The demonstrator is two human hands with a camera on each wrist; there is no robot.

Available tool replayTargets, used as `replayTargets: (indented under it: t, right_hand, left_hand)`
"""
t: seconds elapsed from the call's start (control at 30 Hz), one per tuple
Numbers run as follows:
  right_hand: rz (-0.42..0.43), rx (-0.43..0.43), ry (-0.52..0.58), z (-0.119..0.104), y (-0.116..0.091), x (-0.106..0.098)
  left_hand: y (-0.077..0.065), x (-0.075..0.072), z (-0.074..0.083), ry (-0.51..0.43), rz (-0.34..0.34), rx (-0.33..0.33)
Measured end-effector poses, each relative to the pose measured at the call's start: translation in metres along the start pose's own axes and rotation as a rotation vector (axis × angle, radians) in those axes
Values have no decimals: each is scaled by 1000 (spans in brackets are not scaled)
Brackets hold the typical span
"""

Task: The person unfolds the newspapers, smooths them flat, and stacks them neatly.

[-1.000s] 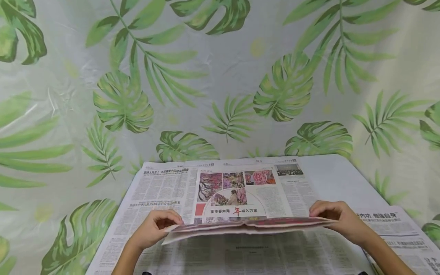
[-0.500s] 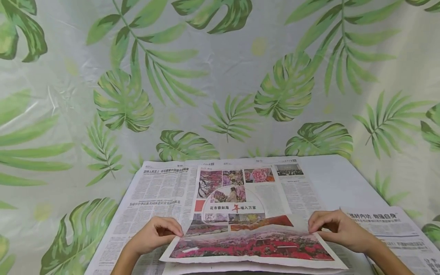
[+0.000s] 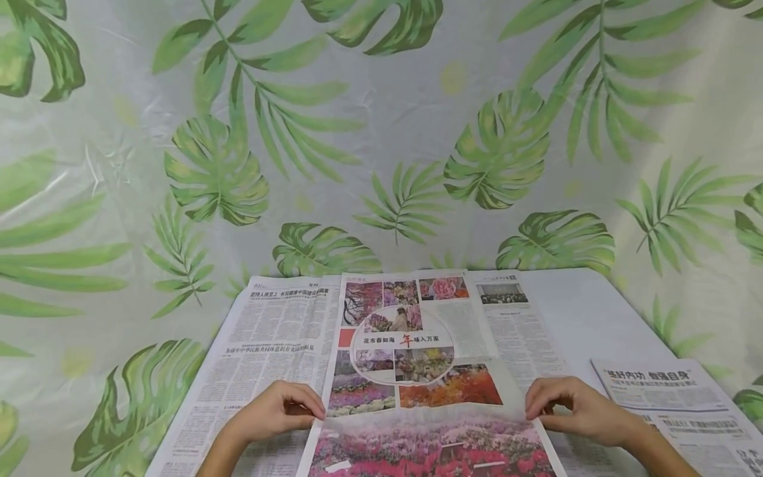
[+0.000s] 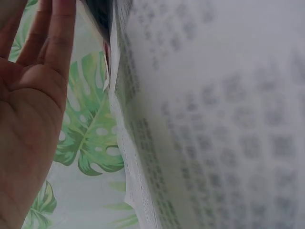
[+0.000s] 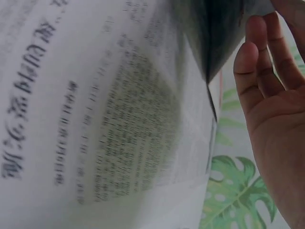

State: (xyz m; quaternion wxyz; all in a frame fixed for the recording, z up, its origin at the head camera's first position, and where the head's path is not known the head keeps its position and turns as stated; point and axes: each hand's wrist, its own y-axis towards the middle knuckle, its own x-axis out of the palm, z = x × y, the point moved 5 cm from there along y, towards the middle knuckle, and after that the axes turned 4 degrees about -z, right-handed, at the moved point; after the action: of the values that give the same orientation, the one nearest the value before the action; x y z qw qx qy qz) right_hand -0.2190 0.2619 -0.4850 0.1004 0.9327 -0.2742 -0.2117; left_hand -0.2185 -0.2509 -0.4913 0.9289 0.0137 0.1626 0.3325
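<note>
A newspaper page with colourful flower photos (image 3: 426,434) stretches from the far table edge down to the bottom of the head view. On its left edge, my left hand (image 3: 277,412) pinches the paper between thumb and fingers. The right hand (image 3: 581,412) pinches the opposite edge at about the same height. Printed text on paper (image 4: 228,95) fills most of the left wrist view, beside the left palm (image 4: 31,119). In the right wrist view, text-covered paper (image 5: 119,119) spreads left of the right hand (image 5: 281,119). The page's near end is out of the head view.
Other newspaper sheets (image 3: 274,331) lie spread under and left of the photo page. A folded newspaper (image 3: 656,381) sits at the right. Part of the white tabletop (image 3: 572,311) shows at the back right. A leaf-patterned curtain (image 3: 405,132) hangs behind the table.
The near half of the photo page, first seen edge-on, has tipped down and now shows its pink flower picture. The page's far end has slid farther back. Both hands have come slightly lower.
</note>
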Motion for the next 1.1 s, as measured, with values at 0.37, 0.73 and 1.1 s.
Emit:
replayTargets:
  t: [0.37,0.73,1.1]
  right_hand:
    - [-13,40,-141,13,-1,7]
    - [-13,116,-201,17,-1,12]
    - [34,189,-247,18,-1,11]
  left_hand:
    - [1,4,-7,126,24,-227]
    - [0,4,-9,95,30,-367]
    - [7,-1,-9,141,132,-427]
